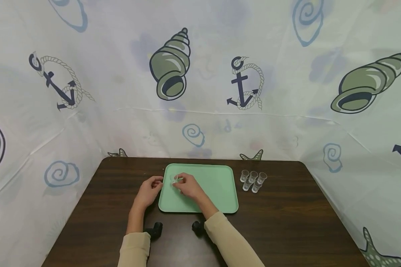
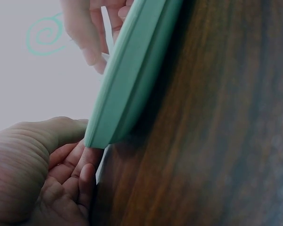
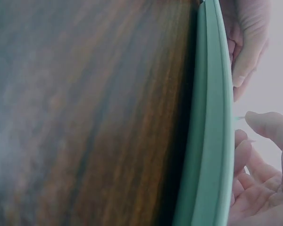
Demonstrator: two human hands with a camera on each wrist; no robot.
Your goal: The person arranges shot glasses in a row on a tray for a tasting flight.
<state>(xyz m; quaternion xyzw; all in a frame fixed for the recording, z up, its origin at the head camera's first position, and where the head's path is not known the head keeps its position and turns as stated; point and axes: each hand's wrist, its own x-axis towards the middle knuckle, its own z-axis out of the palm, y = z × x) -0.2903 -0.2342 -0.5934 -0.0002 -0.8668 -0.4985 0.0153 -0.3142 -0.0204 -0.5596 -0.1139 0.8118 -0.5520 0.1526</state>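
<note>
A small clear cup [image 1: 174, 180] is pinched between the thumb and fingers of my right hand [image 1: 187, 186], over the left part of a green tray [image 1: 207, 189]. In the right wrist view the tray wall [image 3: 214, 117] hides most of this cup beside my right hand [image 3: 269, 183]. Curled at the tray's left rim is my left hand [image 1: 149, 191]. The left wrist view has my left thumb at the rim and the fingers by the tray's corner, so this hand [image 2: 61, 160] appears to grip the edge; the contact is partly hidden.
Several more clear cups [image 1: 253, 176] stand grouped on the dark wooden table [image 1: 287, 207], just right of the tray. Two black wrist devices [image 1: 156, 230] sit below the forearms. A patterned cloth [image 1: 214, 81] hangs behind the table and at its sides.
</note>
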